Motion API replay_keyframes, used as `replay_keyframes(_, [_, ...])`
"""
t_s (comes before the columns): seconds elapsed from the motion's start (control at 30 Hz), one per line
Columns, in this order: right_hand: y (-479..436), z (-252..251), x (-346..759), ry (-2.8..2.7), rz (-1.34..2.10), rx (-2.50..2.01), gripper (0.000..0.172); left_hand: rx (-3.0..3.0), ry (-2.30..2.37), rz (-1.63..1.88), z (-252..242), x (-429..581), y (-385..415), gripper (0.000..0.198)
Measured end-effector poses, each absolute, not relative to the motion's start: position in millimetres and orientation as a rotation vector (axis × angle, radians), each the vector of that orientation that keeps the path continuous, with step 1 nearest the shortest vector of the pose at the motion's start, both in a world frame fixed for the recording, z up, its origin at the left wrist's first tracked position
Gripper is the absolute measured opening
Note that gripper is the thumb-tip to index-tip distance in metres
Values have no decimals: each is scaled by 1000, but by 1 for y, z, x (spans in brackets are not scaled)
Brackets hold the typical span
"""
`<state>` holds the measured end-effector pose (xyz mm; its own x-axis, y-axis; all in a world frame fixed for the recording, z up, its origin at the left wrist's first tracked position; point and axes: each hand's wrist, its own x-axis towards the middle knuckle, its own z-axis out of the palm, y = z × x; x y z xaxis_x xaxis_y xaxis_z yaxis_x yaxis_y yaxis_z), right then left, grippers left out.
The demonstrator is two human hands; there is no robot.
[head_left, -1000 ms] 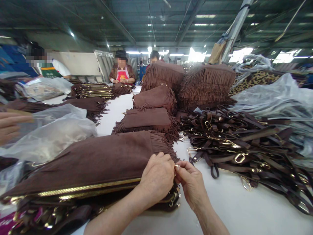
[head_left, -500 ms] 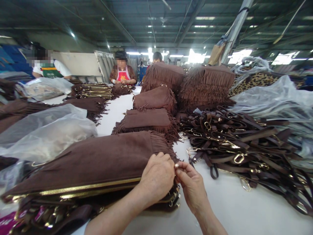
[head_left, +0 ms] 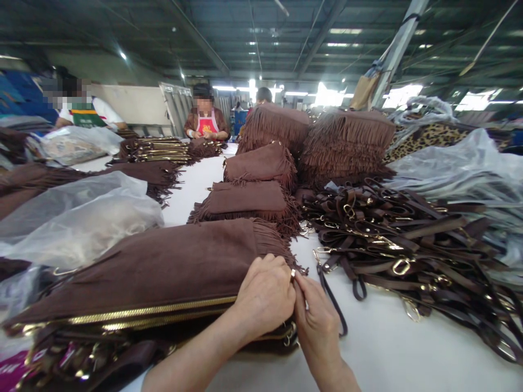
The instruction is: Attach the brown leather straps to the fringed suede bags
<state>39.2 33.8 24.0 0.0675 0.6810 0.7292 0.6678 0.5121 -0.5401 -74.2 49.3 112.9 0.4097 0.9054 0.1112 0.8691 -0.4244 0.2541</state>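
Observation:
A dark brown fringed bag (head_left: 163, 267) lies on top of a stack in front of me, its gold zipper (head_left: 151, 311) running along the near side. My left hand (head_left: 265, 296) is closed at the right end of this bag, by the fringe; its fingertips are hidden. Against it, my right hand (head_left: 318, 313) pinches at a small gold metal fitting (head_left: 293, 275) between the two hands. Just right of that hand, a thin dark strap (head_left: 337, 307) with a gold clasp lies on the table.
A heap of brown straps with gold clasps (head_left: 400, 265) covers the right side of the white table (head_left: 408, 354). Fringed bags (head_left: 249, 198) are piled beyond, and clear plastic (head_left: 90, 218) lies at left. Co-workers (head_left: 207, 122) are across the table.
My right hand has turned and closed in against the left hand, its fingers now folded together. The thin strap beside it shows more fully. My left hand stays at the bag's end.

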Motion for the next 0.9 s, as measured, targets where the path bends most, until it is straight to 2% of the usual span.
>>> replay_keyframes(0.2, [40,24,40,-1764,-297,-1168,21,2485,1566,270,115,-76,52,17])
replay_keyframes(0.43, [44,34,40,-1777,-301,-1189,14,2465,1589,248,113,-75,55,16])
replay_keyframes(0.7, [46,38,40,-1627,-108,-1191,13,2513,1587,331,105,-77,54,16])
replay_keyframes(0.9, [45,37,42,-1480,184,-1350,16,2532,1575,363,104,-78,55,16])
